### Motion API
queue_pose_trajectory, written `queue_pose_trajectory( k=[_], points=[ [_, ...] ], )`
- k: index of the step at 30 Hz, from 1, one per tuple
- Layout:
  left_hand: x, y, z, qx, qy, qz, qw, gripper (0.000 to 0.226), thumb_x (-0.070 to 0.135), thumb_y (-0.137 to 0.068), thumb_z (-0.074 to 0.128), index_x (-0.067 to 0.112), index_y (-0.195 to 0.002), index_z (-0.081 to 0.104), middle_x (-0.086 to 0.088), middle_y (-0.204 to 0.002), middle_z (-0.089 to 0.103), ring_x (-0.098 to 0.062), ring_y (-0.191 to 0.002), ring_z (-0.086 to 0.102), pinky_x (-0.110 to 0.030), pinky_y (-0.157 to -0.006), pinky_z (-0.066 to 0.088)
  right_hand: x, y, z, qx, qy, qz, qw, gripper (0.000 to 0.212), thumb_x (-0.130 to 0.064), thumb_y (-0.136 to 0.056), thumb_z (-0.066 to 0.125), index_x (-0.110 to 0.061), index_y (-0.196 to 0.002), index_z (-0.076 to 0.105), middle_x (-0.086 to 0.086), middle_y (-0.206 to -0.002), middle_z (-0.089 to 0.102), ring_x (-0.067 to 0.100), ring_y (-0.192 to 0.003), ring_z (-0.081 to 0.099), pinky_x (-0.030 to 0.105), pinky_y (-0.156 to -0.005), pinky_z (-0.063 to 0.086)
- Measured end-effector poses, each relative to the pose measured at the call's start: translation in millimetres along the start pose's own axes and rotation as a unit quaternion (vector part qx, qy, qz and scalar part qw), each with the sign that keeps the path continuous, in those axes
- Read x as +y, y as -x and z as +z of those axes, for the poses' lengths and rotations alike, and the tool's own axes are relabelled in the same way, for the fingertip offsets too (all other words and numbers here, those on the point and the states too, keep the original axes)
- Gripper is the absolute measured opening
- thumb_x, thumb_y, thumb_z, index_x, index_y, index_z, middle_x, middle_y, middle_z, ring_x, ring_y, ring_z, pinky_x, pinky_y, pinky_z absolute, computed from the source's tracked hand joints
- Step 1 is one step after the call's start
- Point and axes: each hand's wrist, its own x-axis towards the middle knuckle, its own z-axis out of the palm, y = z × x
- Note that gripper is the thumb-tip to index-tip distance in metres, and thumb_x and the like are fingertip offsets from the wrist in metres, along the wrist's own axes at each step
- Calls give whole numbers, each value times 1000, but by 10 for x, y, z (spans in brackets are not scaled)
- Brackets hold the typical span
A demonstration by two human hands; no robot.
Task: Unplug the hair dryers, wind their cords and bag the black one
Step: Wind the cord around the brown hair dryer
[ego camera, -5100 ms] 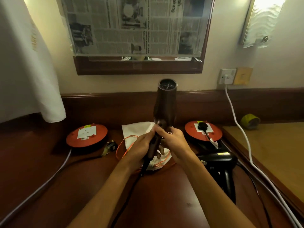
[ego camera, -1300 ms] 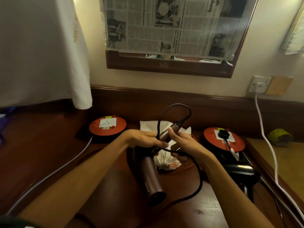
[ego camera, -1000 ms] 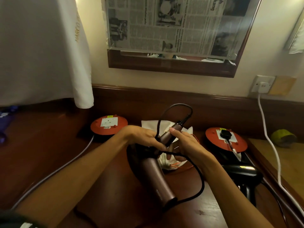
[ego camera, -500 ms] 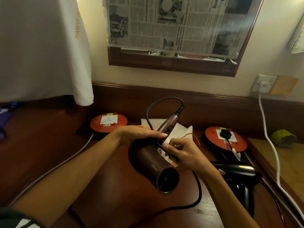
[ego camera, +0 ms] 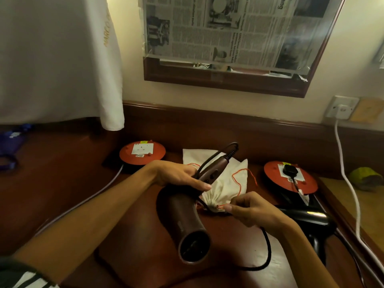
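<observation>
My left hand point(ego camera: 178, 177) grips the folded handle of a brown hair dryer point(ego camera: 187, 223), whose barrel points toward me above the desk. Its black cord point(ego camera: 267, 249) loops from the handle tip and trails over the desk at lower right. My right hand point(ego camera: 249, 207) pinches a run of that cord, right beside the gathered mouth of a white drawstring bag point(ego camera: 225, 183) with orange strings. A black hair dryer point(ego camera: 311, 220) lies on the desk to the right, its black plug point(ego camera: 290, 171) seated in the right orange reel.
Two orange cable reels point(ego camera: 142, 151) point(ego camera: 291, 181) sit on the dark wooden desk point(ego camera: 62, 183). A white cable point(ego camera: 342, 163) drops from the wall socket point(ego camera: 341, 107). White cloth point(ego camera: 56, 59) hangs at the left, a newspaper-covered mirror point(ego camera: 228, 38) is above, and a yellow-green object point(ego camera: 364, 180) lies at the far right.
The brown dryer has swung round so its barrel faces me. My right hand has dropped from the handle with the cord to the bag's mouth.
</observation>
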Motion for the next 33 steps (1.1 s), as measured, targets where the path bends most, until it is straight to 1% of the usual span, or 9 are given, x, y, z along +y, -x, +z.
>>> queue_pose_trajectory(
  k=[4, 10, 13, 16, 20, 22, 25, 29, 33],
  points=[
    [77, 45, 23, 6, -34, -29, 999, 22, 37, -96, 70, 16, -102, 65, -7, -101, 71, -18, -88, 72, -28, -80, 60, -80, -93, 11, 20, -31, -29, 999, 25, -26, -89, 75, -3, -82, 72, -2, -62, 55, 6, -54, 44, 20, -52, 32],
    [53, 62, 21, 15, -26, -56, 998, 27, 36, -95, 72, 15, -111, 64, -10, -109, 69, -24, -99, 70, -39, -94, 60, -23, -139, 46, 36, -123, -50, 991, 29, -25, -94, 68, -14, -67, 65, 0, -56, 41, 12, -49, 32, 24, -48, 28],
    [113, 82, 36, 0, -40, -70, 997, 42, 37, -96, 69, 7, -125, 61, -10, -106, 69, -20, -91, 71, -31, -83, 62, -26, -204, -41, 20, -55, 2, 998, 27, -28, -93, 71, -9, -74, 68, -1, -58, 44, 10, -48, 36, 25, -47, 30],
    [225, 66, 133, -51, -117, -77, 989, 45, 40, -99, 66, 4, -125, 61, -3, -97, 69, -7, -75, 71, -21, -68, 58, -84, -256, -185, -115, 18, 98, 988, 19, -26, -89, 75, -7, -87, 73, 2, -70, 51, 9, -56, 42, 26, -56, 37],
    [286, 55, 284, -159, -195, -58, 966, 51, 51, -99, 59, 1, -110, 65, -7, -96, 68, -18, -83, 68, -33, -82, 57, -211, -347, -511, -129, 58, 153, 978, 20, 10, -91, 62, -4, -103, 69, 11, -83, 67, 7, -71, 65, 20, -67, 53],
    [318, 29, 335, -145, -277, -72, 947, 60, 58, -99, 56, 0, -111, 67, -10, -97, 71, -20, -82, 67, -34, -79, 57, -317, -450, -604, -149, 122, 135, 972, 12, -2, -88, 70, -11, -94, 75, 24, -87, 68, 15, -76, 65, 27, -70, 51],
    [305, -37, 382, -116, -365, -114, 917, 75, 73, -88, 58, 2, -111, 70, -16, -107, 76, -27, -86, 71, -46, -88, 59, -597, -619, -694, -134, 178, 106, 969, 14, -18, -85, 78, -6, -79, 74, 6, -64, 59, 14, -56, 52, 26, -56, 46],
    [271, -68, 253, -26, -425, -182, 886, 71, 79, -78, 64, 15, -110, 67, 1, -96, 70, -21, -88, 67, -40, -79, 56, -1284, -584, -611, -170, 223, 46, 959, 16, 0, -97, 58, 8, -102, 71, -3, -60, 57, 11, -45, 46, 21, -45, 41],
    [198, -66, 66, -19, -391, -168, 905, 68, 77, -80, 64, 16, -110, 72, -3, -103, 75, -25, -97, 71, -45, -94, 58, -1427, -427, -151, -258, 253, 19, 932, 18, -7, -100, 56, 0, -107, 72, 11, -78, 70, 24, -61, 65, 32, -56, 54]
  ],
)
